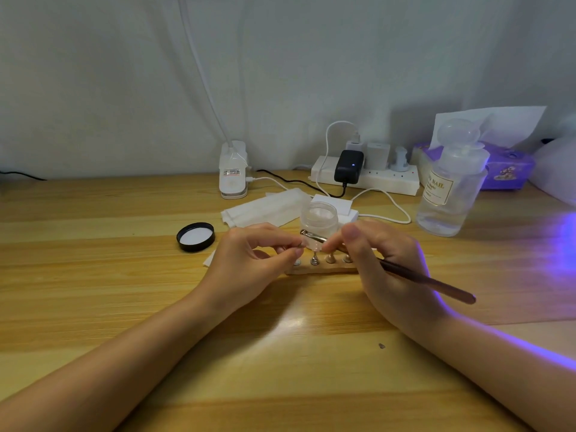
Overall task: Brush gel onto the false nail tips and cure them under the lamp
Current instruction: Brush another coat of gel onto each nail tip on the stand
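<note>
My left hand (249,260) pinches a clear false nail tip (311,244) on its small metal stand, just above a wooden holder (324,270) that carries several more stands (329,259). My right hand (383,260) grips a dark brush (430,280); its metal tip (308,234) lies on the nail tip. Right behind the hands stands an open clear gel jar (319,215), its black lid (195,236) lying upturned to the left. The white curing lamp (558,173) sits at the far right edge, casting purple light over the table.
A clear liquid bottle (448,188) stands at the right, with a purple tissue box (505,169) behind it. At the back lie a white power strip (364,177) with chargers and cables, a white clip lamp base (233,171), and folded white wipes (265,208).
</note>
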The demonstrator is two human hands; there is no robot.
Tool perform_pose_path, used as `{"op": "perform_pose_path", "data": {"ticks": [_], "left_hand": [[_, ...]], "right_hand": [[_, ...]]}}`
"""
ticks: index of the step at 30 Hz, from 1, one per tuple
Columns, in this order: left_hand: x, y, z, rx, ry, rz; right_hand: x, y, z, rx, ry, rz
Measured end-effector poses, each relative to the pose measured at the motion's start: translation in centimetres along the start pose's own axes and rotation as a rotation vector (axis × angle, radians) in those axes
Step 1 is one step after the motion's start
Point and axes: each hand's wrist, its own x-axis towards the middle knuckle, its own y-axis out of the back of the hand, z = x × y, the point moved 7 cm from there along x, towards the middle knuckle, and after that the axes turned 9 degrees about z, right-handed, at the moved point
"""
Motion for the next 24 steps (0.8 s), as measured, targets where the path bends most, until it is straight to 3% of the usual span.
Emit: {"op": "perform_pose_path", "data": {"ticks": [7,13,18,24], "left_hand": [[0.02,-0.11,0.02,-0.020,0.009,-0.011],[0.14,-0.25,0.07,-0.018,-0.008,-0.021],[0.15,-0.18,-0.11,-0.022,-0.008,-0.011],[0.22,-0.20,0.09,-0.016,-0.025,-0.011]], "right_hand": [[-0.33,0.56,0.54,0.087,-0.075,0.036],[-0.03,0.04,-0.02,0.001,0.008,0.013],[-0.35,0.43,0.88,0.125,-0.122,0.027],[-0.13,0.03,-0.07,0.021,0.008,-0.007]]}}
